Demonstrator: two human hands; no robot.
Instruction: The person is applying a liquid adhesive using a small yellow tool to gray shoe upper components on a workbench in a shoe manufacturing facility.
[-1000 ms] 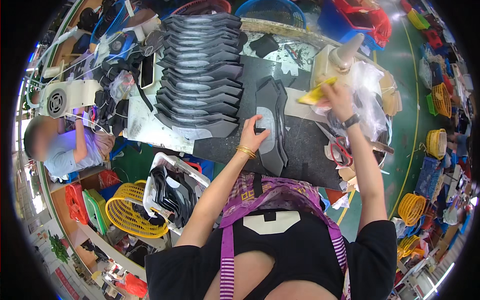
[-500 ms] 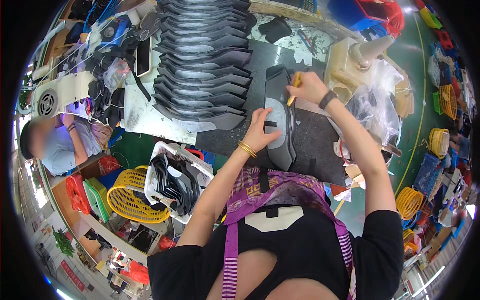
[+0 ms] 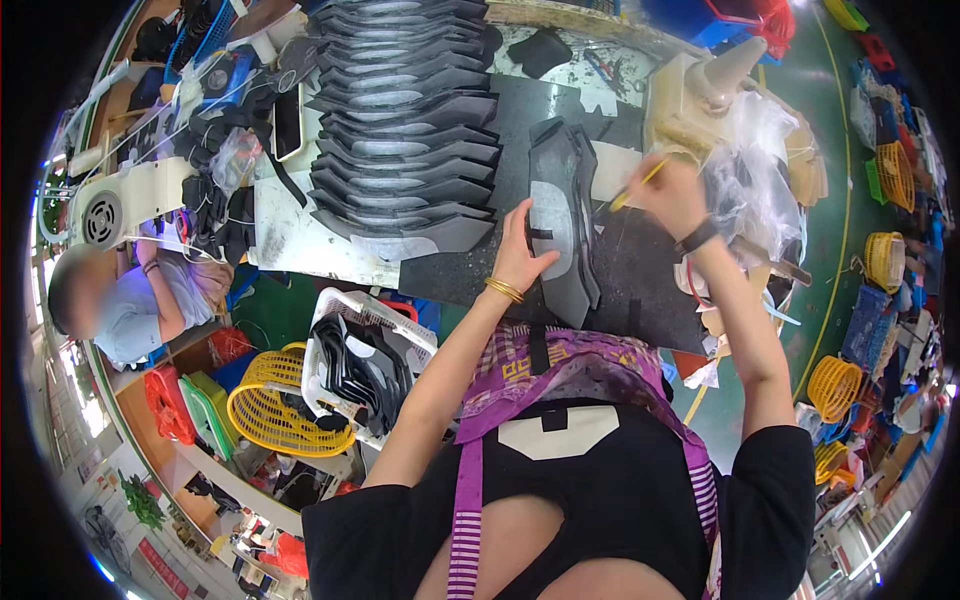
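Observation:
A dark grey, curved flat piece (image 3: 562, 205) with a lighter grey patch lies lengthwise before me on the black work mat, with a second similar edge showing under its right side. My left hand (image 3: 518, 258) rests on its left edge, thumb and fingers spread flat. To the right of the piece and apart from it, my right hand (image 3: 678, 198) is closed around a thin yellow-handled brush (image 3: 624, 197), its tip pointing down-left. That hand is near the yellowed plastic glue container (image 3: 665, 120). At left a long overlapped row of like grey pieces (image 3: 400, 148) covers the table.
A white basket (image 3: 322, 375) of dark pieces and a yellow basket (image 3: 250, 420) stand below the table's left side. Clear plastic bags (image 3: 755, 180) lie right of the container. A phone (image 3: 287, 125) lies beyond the row. Another person (image 3: 140, 310) sits at far left.
My right hand with the brush has moved right, off the grey piece and toward the container. My left hand stays on the piece. The whole view has shifted slightly.

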